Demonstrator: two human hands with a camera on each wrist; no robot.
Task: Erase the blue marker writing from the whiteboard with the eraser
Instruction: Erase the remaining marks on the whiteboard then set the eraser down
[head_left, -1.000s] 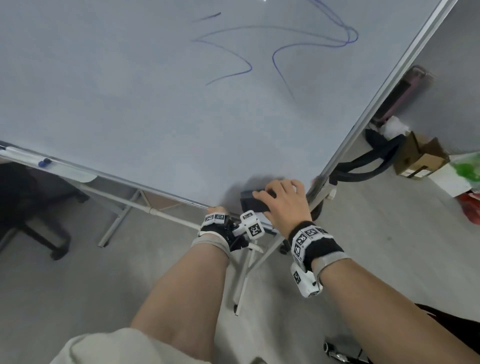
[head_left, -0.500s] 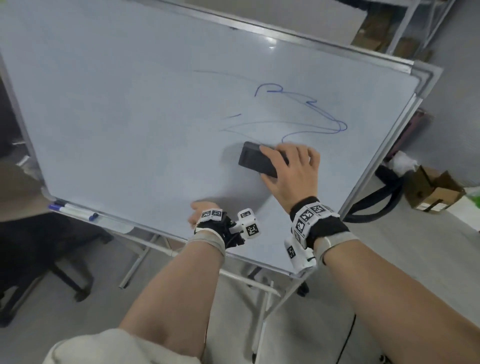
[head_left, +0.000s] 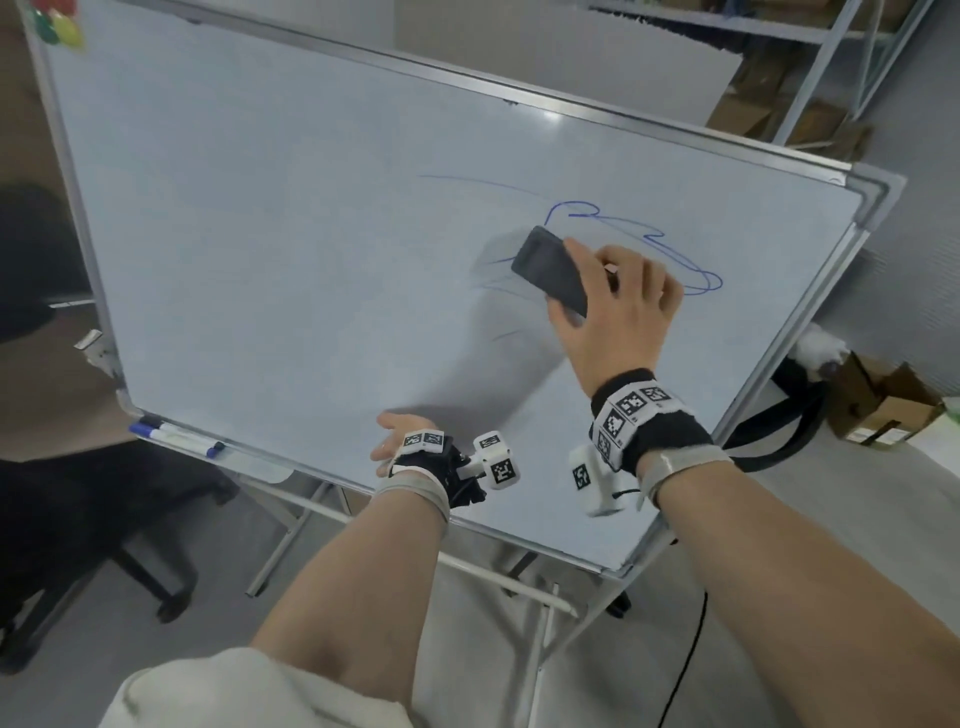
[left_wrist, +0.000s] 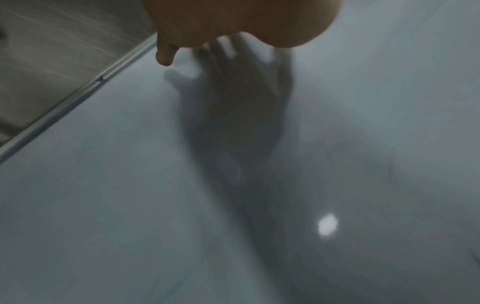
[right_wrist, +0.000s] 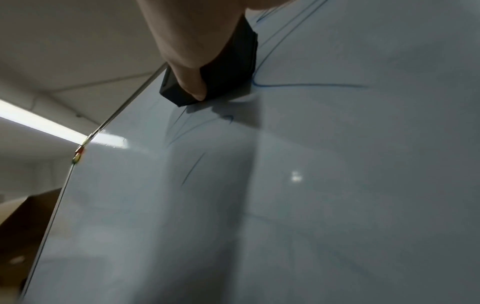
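Step in hand: wiping, just begun. Right hand (head_left: 618, 306) grips the black eraser (head_left: 550, 270) by its right end, fingers over the top edge and thumb along the lower edge, with its face flat on the whiteboard (head_left: 291, 270). The eraser sits on the left part of the blue marker writing (head_left: 670, 249), upper right of the board.

Left hand (head_left: 397, 441) is low on the board near the bottom edge, fingers spread and relaxed, holding nothing. In the left wrist view they look just off or lightly on the surface; can't tell whether there's contact, probably steadying.

Most of the scribble is intact: the loop above the eraser, the zigzag and the oval to the right of the hand. There's also a faint long stroke running up-left, and short faint marks below the eraser (clearer in the right wrist view).

Next move, my read:
- sweep right across the oval and keep the eraser flat, since a tipped edge will skip lines
- come back higher for the loop and the faint stroke
- finish with the low stray marks

Risk: the board is on a stand and tilted, so a hard push may rock it. The left hand should brace it.
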